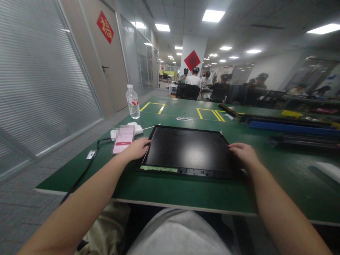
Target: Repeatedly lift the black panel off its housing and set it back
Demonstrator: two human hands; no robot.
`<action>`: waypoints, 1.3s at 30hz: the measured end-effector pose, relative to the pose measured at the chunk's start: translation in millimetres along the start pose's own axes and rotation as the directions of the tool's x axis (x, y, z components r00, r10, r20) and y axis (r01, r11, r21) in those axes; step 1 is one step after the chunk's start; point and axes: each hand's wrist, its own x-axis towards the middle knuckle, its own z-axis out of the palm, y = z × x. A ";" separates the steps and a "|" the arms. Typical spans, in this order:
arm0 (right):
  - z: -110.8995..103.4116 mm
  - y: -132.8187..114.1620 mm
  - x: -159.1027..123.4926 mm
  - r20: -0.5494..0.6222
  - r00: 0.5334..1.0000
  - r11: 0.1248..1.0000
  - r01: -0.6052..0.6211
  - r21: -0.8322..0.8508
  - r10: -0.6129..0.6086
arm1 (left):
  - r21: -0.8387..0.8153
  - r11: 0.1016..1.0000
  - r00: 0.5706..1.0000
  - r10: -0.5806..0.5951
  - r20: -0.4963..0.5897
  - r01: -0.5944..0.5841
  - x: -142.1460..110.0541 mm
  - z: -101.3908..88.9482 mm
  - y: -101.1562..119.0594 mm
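A black LCD screen panel point(187, 147) lies face up on the green table in front of me, with a green circuit strip point(159, 169) along part of its near edge. My left hand point(138, 148) grips the panel's left edge, the fingertips closed at the rim. At the opposite side my right hand point(244, 154) holds the right edge, its fingers on top near the upper corner and the thumb partly hidden. Left of the panel, close to my left forearm, a phone point(123, 140) lies with its screen lit.
Beyond the phone stand a water bottle point(133, 102) and a small white object point(137, 128). A black cable point(91, 159) runs over the table's left edge. Dark and blue long parts point(289, 125) lie at right, near a white object point(329, 170). Several people sit further back.
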 end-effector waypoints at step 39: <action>10.6 3.9 5.0 0.096 0.963 0.940 -0.265 0.215 0.250 | -0.274 0.958 0.987 -0.117 -0.114 0.082 0.1 14.5 9.5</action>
